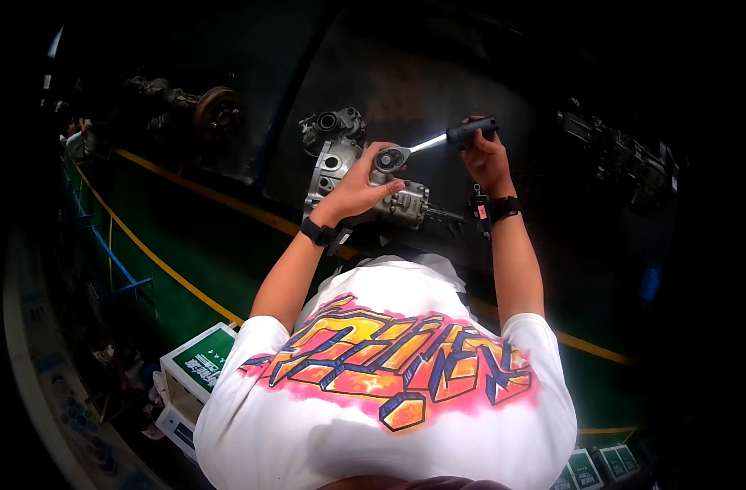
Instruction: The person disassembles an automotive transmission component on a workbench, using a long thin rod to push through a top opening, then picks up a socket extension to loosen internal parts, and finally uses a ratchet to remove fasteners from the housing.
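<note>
A: Left hand first. What is it doing?
B: The left hand [355, 191] is clasping the round head of a wrench [428, 144], thumb and fingers sitting on either side. A dark band is circling that wrist.

A: And the right hand [489, 163]?
B: It is gripping the wrench's dark handle, fingers wrapping it. A second dark band is circling this wrist, a small gadget [481, 214] with a reddish patch sitting just beside it.

A: Where is the wrench lying?
B: Its head is sitting over a silver metal casing [403, 202]; the shiny shank is slanting up and rightward. I cannot tell what the head is bearing on, as it is hiding that spot.

A: The casing?
B: Resting on a dark table [406, 86], in front of the person. A thin rod [443, 215] is sticking out at its right end.

A: Surroundings?
B: A rusty disc [218, 112] is standing well off to the left. Another machine part [622, 155] is lying in shadow, far right. Yellow lines are crossing the green floor [185, 269]; a green-and-white box [203, 363] is sitting lower left.
</note>
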The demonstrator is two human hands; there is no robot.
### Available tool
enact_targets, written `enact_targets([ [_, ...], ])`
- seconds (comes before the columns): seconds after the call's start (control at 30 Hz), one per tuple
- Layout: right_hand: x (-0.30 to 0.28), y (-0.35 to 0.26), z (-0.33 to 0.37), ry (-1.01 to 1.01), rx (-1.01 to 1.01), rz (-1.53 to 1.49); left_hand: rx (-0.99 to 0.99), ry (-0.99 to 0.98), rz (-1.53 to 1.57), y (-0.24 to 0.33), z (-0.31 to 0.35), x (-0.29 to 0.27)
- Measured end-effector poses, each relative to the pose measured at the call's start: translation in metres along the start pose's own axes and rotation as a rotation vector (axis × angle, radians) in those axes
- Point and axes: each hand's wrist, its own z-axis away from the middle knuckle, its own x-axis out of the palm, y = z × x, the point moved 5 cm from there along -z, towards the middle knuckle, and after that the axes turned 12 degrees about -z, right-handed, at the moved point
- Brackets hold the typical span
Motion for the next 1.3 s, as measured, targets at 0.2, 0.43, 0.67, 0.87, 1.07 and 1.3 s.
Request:
enact_targets([
  [0.2,0.031,0.010,-0.042,-0.054,0.032,-0.028,0.043,0.116,-0.133,-0.016,-0.004,-0.008],
  [0.43,0.048,0.014,0.068,-0.049,-0.143,0.048,0.119,0.401,-0.232,-0.017,0.006,-0.024],
  [0.67,0.018,0.026,0.143,0.079,-0.108,-0.001,0.231,0.343,-0.145,-0.011,0.000,-0.013],
  [0.87,0.015,-0.009,-0.016,0.103,-0.090,-0.064,0.233,0.126,-0.344,0.001,0.002,0.013],
  [1.07,0.056,0.004,-0.082,-0.217,0.250,0.101,0.241,0.043,-0.311,-0.009,-0.004,0.022],
  [1.3,0.017,-0.032,0.014,-0.092,0.178,-0.066,0.272,0.320,-0.197,-0.024,-0.002,-0.001],
])
